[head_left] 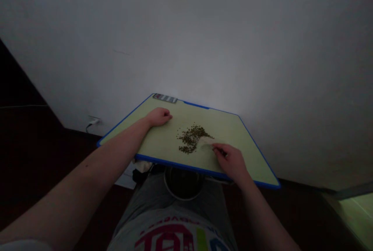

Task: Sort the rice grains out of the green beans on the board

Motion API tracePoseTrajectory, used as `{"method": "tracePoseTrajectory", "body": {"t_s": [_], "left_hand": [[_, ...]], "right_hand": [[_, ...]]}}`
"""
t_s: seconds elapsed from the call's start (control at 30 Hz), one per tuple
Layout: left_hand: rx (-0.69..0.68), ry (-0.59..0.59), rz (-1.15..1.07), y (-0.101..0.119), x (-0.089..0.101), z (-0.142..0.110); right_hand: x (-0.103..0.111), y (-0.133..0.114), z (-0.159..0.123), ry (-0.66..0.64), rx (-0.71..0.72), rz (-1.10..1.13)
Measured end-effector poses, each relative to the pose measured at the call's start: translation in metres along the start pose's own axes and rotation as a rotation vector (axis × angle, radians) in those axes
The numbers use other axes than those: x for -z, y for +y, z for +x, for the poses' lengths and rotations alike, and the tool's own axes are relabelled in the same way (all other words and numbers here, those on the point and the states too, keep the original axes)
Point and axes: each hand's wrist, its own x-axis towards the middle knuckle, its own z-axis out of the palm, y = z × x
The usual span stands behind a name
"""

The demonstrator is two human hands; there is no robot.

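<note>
Many small brown grains, perhaps seeds or dried beans, lie in a loose pile (190, 137) on a pale yellow-green board with a blue rim (169, 162). On the right side of the pile, my right hand (231, 159) pinches a thin whitish piece (205, 141), whose far edge touches the grains. Dim light hides its exact kind. My left hand (159, 117) rests on the board, up and to the left of the pile, apart from the grains. Its fingers are curled closed, and their inside is hidden.
A phone (164, 98) lies at the board's far left corner, close to the wall (204, 49). Below the near edge, a round dark bowl or pot with a metal rim (184, 198) sits between my legs. A plug with a cord (92, 122) is on the wall at left.
</note>
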Motion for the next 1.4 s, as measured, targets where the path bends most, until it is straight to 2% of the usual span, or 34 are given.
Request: {"method": "tracePoseTrajectory", "body": {"t_s": [0.17, 0.37, 0.5, 0.67, 0.87, 0.97, 1.4], "left_hand": [[0.068, 0.051, -0.080, 0.001, -0.001, 0.003], [0.186, 0.112, -0.149, -0.002, -0.004, 0.008], [0.281, 0.134, -0.169, -0.001, -0.004, 0.010], [0.240, 0.117, -0.083, 0.007, -0.002, 0.008], [0.236, 0.108, -0.042, 0.012, -0.001, 0.007], [0.216, 0.110, -0.012, 0.013, -0.002, 0.007], [0.158, 0.033, 0.127, 0.012, -0.007, 0.007]], "right_hand": [[-0.005, 0.019, 0.023, -0.085, -0.112, 0.193], [-0.009, 0.014, 0.016, -0.104, -0.027, 0.207], [-0.004, 0.013, 0.023, -0.123, 0.001, 0.195], [-0.003, 0.011, 0.035, -0.125, 0.063, 0.181], [-0.012, 0.014, 0.024, -0.068, -0.001, 0.267], [-0.012, 0.015, 0.019, -0.056, 0.011, 0.283], [-0.009, 0.008, 0.017, -0.150, 0.106, 0.342]]}}
